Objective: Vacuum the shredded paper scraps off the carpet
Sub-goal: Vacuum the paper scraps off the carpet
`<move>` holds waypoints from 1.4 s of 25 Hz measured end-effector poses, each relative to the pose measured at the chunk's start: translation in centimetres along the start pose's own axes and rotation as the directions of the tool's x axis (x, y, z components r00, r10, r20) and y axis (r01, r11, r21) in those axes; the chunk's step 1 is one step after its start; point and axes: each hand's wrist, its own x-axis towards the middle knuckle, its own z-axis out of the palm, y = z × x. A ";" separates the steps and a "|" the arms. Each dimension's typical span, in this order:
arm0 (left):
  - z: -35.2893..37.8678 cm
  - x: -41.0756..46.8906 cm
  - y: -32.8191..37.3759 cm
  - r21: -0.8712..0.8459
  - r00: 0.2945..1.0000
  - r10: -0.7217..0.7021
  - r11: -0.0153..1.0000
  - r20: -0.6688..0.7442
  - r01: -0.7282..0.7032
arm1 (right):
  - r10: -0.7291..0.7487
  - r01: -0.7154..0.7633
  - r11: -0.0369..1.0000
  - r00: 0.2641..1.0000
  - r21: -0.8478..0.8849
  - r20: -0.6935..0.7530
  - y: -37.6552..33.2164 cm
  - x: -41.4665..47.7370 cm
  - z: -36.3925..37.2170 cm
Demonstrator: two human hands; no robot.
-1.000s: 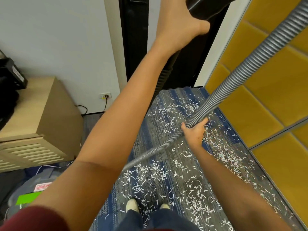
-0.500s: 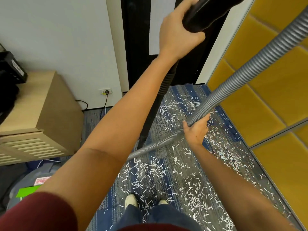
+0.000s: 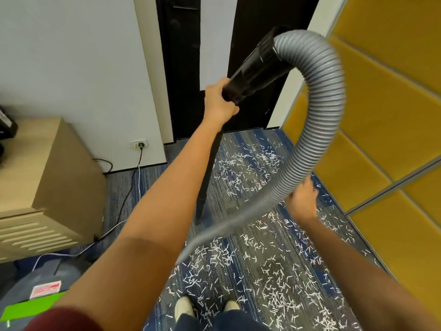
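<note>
White shredded paper scraps lie scattered over the blue-grey carpet. My left hand grips the black vacuum wand high up; its thin black nozzle points down with the tip just above the carpet. The grey ribbed hose arcs from the wand's top down to the right. My right hand holds the hose from below, fingers curled around it. Past that hand the hose runs blurred toward the lower left.
A wooden cabinet stands at the left. Cables run from a wall socket down to the vacuum body at the lower left. Yellow padded panels line the right wall. A black door is ahead. My shoes stand among scraps.
My left hand has brought the wand down and forward, so the hose's bend now shows in full. The nozzle tip has dropped near the carpet. My right hand slid slightly right along the hose.
</note>
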 end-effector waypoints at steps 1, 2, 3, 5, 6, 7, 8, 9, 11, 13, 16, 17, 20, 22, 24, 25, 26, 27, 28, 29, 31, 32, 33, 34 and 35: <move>-0.1 0.0 0.2 0.001 0.999 0.003 1.000 0.041 -0.003 | 0.023 -0.024 1.000 0.998 -0.006 -0.055 0.1 1.5 -2.1; -0.1 0.0 0.6 0.004 0.996 0.007 1.000 0.090 -0.007 | 0.025 -0.026 0.999 0.996 -0.022 -0.082 0.0 3.0 -4.6; 0.0 -0.2 0.8 0.017 0.991 0.008 1.000 0.136 -0.010 | 0.007 -0.011 0.999 0.996 -0.042 -0.087 -0.5 4.2 -7.2; 0.7 -0.7 1.0 0.055 0.974 0.032 0.997 0.224 -0.046 | -0.073 0.073 0.997 0.996 -0.015 -0.040 -2.0 6.3 -11.9; 1.3 -1.2 1.1 0.080 0.963 0.049 0.994 0.266 -0.073 | -0.123 0.122 0.992 0.992 0.019 0.025 -2.9 7.0 -13.4; 2.0 -2.1 1.3 0.105 0.951 0.070 0.989 0.302 -0.106 | -0.166 0.161 0.985 0.982 0.053 0.089 -3.6 7.4 -14.8; 2.7 -2.8 1.4 0.123 0.935 0.088 0.983 0.344 -0.138 | -0.188 0.183 0.982 0.972 0.051 0.144 -4.2 7.8 -15.7; 3.3 -3.9 1.7 0.143 0.917 0.096 0.976 0.388 -0.162 | -0.211 0.210 0.977 0.962 0.025 0.174 -4.4 8.0 -16.4; 4.2 -6.0 1.9 0.174 0.888 0.103 0.964 0.448 -0.200 | -0.216 0.233 0.971 0.950 -0.049 0.227 -4.4 7.3 -17.8; 4.8 -8.8 1.9 0.174 0.882 0.103 0.963 0.461 -0.204 | -0.251 0.287 0.955 0.918 -0.079 0.306 -4.1 4.9 -19.2; 6.2 -13.9 2.0 0.182 0.854 0.130 0.950 0.504 -0.252 | -0.344 0.366 0.931 0.868 0.007 0.358 -3.3 1.2 -19.8; 6.8 -15.7 1.8 0.198 0.837 0.150 0.936 0.526 -0.293 | -0.362 0.395 0.919 0.843 0.000 0.398 -2.9 -0.1 -19.3; 8.1 -20.7 1.2 0.215 0.783 0.260 0.870 0.565 -0.444 | -0.375 0.426 0.905 0.789 0.006 0.486 -1.4 -3.9 -16.9; 8.4 -23.8 0.9 0.231 0.764 0.288 0.840 0.577 -0.491 | -0.350 0.376 0.925 0.774 0.063 0.528 -0.3 -7.0 -15.2; 8.4 -26.8 0.6 0.262 0.740 0.290 0.806 0.606 -0.531 | -0.323 0.304 0.944 0.781 0.126 0.535 0.9 -9.9 -13.8; 8.4 -28.2 0.2 0.280 0.728 0.280 0.790 0.626 -0.545 | -0.295 0.257 0.955 0.779 0.147 0.554 1.4 -11.4 -13.2; 8.4 -29.8 -0.3 0.295 0.714 0.272 0.773 0.645 -0.561 | -0.269 0.211 0.963 0.766 0.167 0.584 1.8 -12.8 -12.6; 8.5 -31.3 -0.9 0.317 0.706 0.262 0.754 0.658 -0.575 | -0.236 0.141 0.970 0.747 0.199 0.622 2.2 -14.2 -12.1; 8.5 -32.9 -1.6 0.339 0.705 0.253 0.738 0.662 -0.583 | -0.195 0.026 0.967 0.714 0.253 0.672 2.6 -15.8 -11.8; 8.4 -34.9 -2.3 0.369 0.718 0.239 0.727 0.654 -0.579 | -0.156 -0.127 0.940 0.668 0.318 0.728 3.0 -17.7 -11.2; 8.0 -38.5 -3.3 0.414 0.736 0.236 0.700 0.635 -0.582 | -0.099 -0.397 0.840 0.559 0.371 0.823 3.3 -21.0 -10.2; 7.6 -40.7 -4.0 0.409 0.722 0.254 0.683 0.644 -0.605 | -0.094 -0.490 0.787 0.504 0.374 0.859 3.4 -23.0 -9.5; 7.2 -42.6 -4.5 0.403 0.701 0.258 0.666 0.665 -0.628 | -0.081 -0.547 0.754 0.475 0.365 0.877 3.2 -24.6 -8.8; 6.8 -44.5 -5.2 0.399 0.681 0.253 0.652 0.687 -0.645 | -0.058 -0.598 0.725 0.443 0.343 0.895 2.9 -26.4 -8.3; 6.4 -46.3 -5.8 0.401 0.668 0.239 0.643 0.705 -0.653 | -0.030 -0.646 0.699 0.400 0.306 0.916 2.4 -28.1 -7.9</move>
